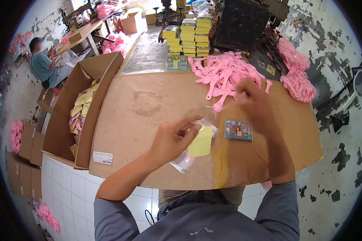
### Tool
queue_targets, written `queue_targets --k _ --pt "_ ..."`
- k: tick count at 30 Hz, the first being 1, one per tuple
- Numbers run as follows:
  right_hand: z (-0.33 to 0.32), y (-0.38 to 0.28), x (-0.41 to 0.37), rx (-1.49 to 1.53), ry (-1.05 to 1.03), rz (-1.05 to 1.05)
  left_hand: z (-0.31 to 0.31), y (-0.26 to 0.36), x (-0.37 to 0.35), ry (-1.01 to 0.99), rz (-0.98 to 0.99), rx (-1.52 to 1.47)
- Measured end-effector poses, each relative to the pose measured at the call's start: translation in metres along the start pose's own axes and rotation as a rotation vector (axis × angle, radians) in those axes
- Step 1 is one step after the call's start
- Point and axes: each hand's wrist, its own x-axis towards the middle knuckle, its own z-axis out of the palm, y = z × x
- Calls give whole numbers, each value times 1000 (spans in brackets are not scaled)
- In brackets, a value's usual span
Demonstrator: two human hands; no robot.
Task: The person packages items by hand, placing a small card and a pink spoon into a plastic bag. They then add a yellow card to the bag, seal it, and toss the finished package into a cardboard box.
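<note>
On the brown worktop before me: a cardboard sheet (149, 104) covers the bench, and both my hands are over it.
My left hand (175, 138): near the front edge of the sheet, thumb and forefinger pinched closed on the top edge of a yellow card (200, 142).
Yellow card: held just above the sheet and tilted, lying against a clear plastic bag (184, 162). I cannot tell whether it is inside the bag or only in front of it.
Clear plastic bag: hangs below my left hand, its lower end touching the sheet.
My right hand (255, 102): blurred, at the near edge of the pile of pink spoons (225, 72). My fingers are curled, but I cannot tell whether they have closed on anything.
Loose pink spoon (218, 106): just left of my right fingers, bowl end toward me.
Picture packet (238, 129): flat on the sheet, between my hands and just beside my right wrist.
Yellow boxes (193, 34): in stacks beyond the spoon pile.
Open carton (64, 120): to my left, with yellow packets (81, 108) inside.
Another person (42, 64): seated far left at a second bench.
</note>
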Motion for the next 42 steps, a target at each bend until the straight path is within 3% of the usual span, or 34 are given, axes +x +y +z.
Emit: queue_targets --k 1,3,5,8,10,12,14,17,21,23,25,28,31,37,42 --pt "-29 6 -5 213 -85 234 -1 -1 0 13 -64 -119" --pt "-93 25 -27 453 -174 444 -3 -5 3 58 -101 -189" --pt "-161 87 -43 757 -205 290 -6 -3 6 81 -119 -239" --pt "-187 136 -60 -219 87 438 -5 6 5 76 -127 -308" --pt "-200 206 -103 -1179 174 237 -2 2 6 77 -128 -378" --pt "-188 191 -104 -1568 278 106 -3 -6 8 76 -115 -310" --pt "-166 140 -89 -1392 396 102 -3 -7 8 85 -135 -280" --pt "-131 94 -64 -915 414 -44 -1 -3 11 101 -161 -321" --pt "-48 37 -47 -502 143 -167 5 -9 9 130 -96 -383" --pt "-18 15 -48 -137 -199 15 6 -11 10 123 -92 -380" --pt "14 1 -41 107 -275 -48 7 -14 10 111 -121 -379" --pt "38 -5 -37 358 -345 151 8 -13 8 109 -130 -372" --pt "54 11 -42 513 -333 278 9 -12 7 137 -130 -407" --pt "55 21 -44 663 -457 248 10 -22 3 66 -58 -273" --pt "53 26 -43 694 -346 355 9 -3 7 79 -144 -468"
